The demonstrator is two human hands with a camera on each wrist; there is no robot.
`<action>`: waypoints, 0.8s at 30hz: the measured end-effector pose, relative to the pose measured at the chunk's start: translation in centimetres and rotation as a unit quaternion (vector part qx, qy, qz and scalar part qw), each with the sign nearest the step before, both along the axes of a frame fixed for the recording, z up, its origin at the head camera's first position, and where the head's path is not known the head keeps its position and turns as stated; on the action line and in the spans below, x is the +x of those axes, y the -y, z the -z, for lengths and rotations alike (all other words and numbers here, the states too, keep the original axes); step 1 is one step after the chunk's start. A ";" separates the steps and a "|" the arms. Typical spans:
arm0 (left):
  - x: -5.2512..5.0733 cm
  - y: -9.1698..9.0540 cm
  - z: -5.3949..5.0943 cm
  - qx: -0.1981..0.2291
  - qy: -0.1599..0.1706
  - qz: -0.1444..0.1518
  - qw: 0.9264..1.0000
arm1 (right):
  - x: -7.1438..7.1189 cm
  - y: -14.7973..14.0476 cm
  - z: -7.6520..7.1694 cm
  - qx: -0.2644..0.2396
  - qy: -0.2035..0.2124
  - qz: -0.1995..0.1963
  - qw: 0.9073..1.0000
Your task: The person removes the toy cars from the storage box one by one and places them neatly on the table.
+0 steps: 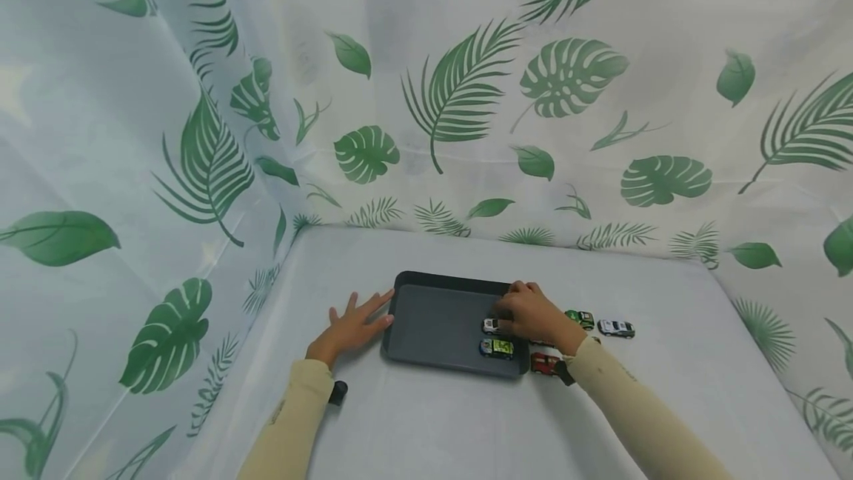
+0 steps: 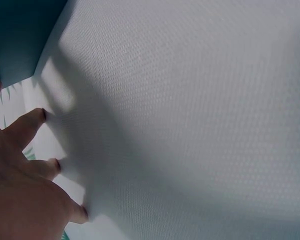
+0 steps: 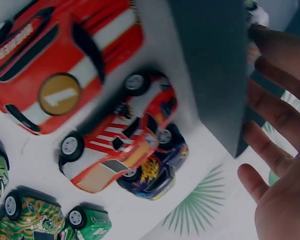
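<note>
A dark grey tray (image 1: 433,324) lies on the white-covered table. My left hand (image 1: 355,326) is at its left edge with fingers spread, the thumb and index finger at the rim; in the left wrist view the other fingers (image 2: 27,127) reach toward the table. Inside the tray's right side, my right hand (image 1: 529,315) pinches a white toy car (image 1: 492,326), partly covered by the fingers. In the right wrist view the tray wall hides much of that car (image 3: 257,15). A yellow-green and blue toy car (image 1: 496,348) sits just nearer in the tray.
Right of the tray stand a red toy car (image 1: 545,364) with a white stripe, a green one (image 1: 581,319) and a silver-white one (image 1: 616,328). A red-and-white car (image 3: 122,142) and a dark blue one (image 3: 157,167) are close to the tray wall. Leaf-patterned curtains (image 1: 466,132) surround the table.
</note>
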State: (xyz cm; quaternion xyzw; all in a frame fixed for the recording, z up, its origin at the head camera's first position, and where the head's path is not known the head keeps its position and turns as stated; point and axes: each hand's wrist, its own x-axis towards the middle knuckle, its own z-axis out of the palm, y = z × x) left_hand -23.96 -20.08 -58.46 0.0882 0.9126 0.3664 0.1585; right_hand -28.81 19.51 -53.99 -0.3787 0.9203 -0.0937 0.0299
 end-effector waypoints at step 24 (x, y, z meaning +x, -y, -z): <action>0.0 0.0 0.1 -0.008 0.000 0.002 1.000 | 0.3 0.1 0.4 -0.008 -0.030 -0.017 0.999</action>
